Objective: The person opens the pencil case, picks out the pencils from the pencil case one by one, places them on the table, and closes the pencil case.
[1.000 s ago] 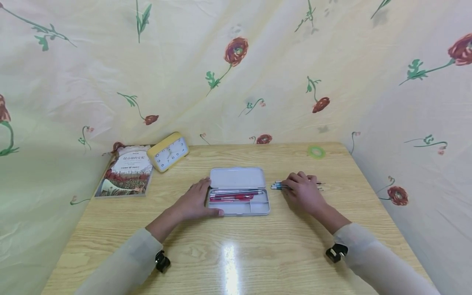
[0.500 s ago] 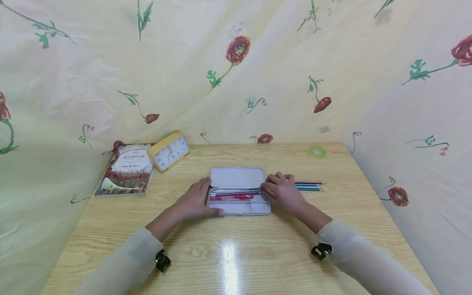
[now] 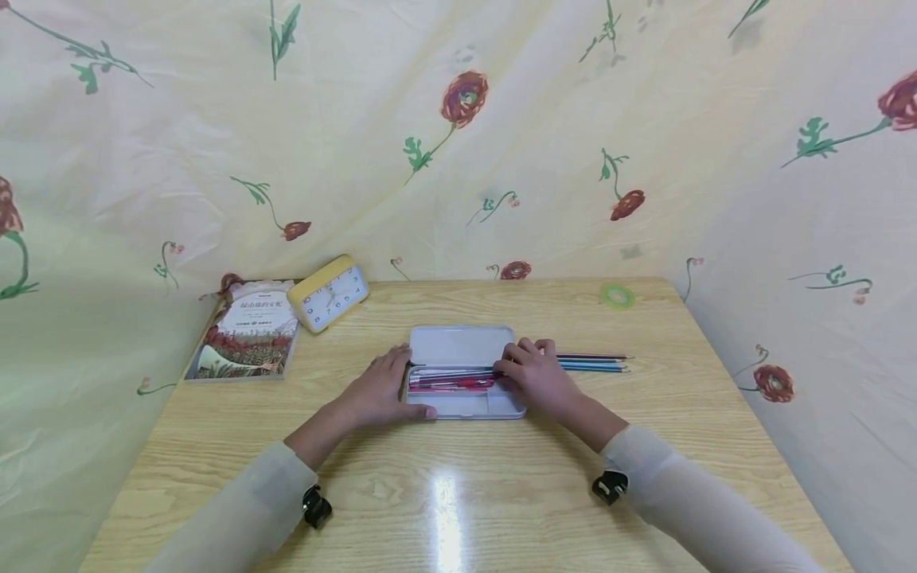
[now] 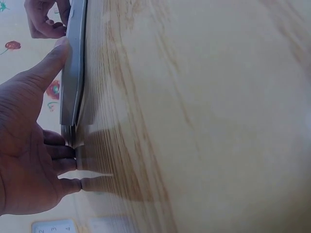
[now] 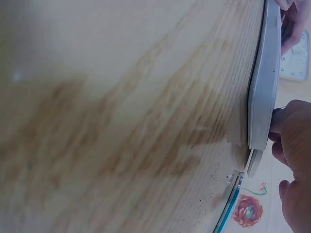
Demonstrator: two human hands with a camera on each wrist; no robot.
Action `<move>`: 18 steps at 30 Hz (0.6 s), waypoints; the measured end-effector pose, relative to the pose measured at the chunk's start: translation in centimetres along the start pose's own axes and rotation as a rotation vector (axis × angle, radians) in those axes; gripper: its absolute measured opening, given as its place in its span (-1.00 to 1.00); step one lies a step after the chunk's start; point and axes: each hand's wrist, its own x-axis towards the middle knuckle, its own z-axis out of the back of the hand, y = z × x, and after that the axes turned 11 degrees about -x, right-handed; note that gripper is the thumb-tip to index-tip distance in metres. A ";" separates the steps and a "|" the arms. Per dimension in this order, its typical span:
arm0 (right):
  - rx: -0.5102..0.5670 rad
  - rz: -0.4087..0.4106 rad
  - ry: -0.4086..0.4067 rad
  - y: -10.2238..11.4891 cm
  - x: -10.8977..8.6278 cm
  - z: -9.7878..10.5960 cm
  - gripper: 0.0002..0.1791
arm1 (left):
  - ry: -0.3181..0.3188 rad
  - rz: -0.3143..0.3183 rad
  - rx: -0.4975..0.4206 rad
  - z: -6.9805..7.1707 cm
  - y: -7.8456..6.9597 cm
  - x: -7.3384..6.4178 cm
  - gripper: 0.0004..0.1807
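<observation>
A light grey pencil case (image 3: pixel 454 405) lies on the table with its lid (image 3: pixel 460 344) folded back. Pencils and a red pen (image 3: pixel 474 383) fill its long rear compartment. My left hand (image 3: pixel 376 394) holds the case's left end, thumb at the front edge and fingers at the back. Over the right end, my right hand (image 3: pixel 539 378) has its bent fingertips at the ends of the pencils inside; whether they pinch one is hidden. Several dark and blue pencils (image 3: pixel 595 365) lie just right of that hand. One blue pencil (image 5: pixel 231 204) shows in the right wrist view.
At the back left stand a yellow clock (image 3: pixel 329 294) and a flat book (image 3: pixel 247 330). A green tape roll (image 3: pixel 617 295) lies near the table's back right edge. Behind the wooden table (image 3: pixel 530 493) hangs a flowered cloth (image 3: pixel 344 143).
My right hand has moved left from the pencils on the table to the right end of the case, uncovering those pencils. My left hand stays at the case.
</observation>
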 end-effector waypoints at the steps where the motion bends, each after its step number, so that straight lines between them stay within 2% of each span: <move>1: -0.003 0.003 0.006 0.0 0.0 0.0 -0.77 | 0.001 0.001 0.001 0.0 0.0 0.0 0.48; 9: -0.054 0.046 -0.011 0.1 0.0 0.0 -0.79 | 0.001 0.009 -0.009 0.1 -0.1 -0.1 0.49; 18: -0.037 0.029 -0.029 0.1 0.1 -0.1 -0.83 | 0.002 0.014 -0.013 0.1 -0.2 -0.1 0.49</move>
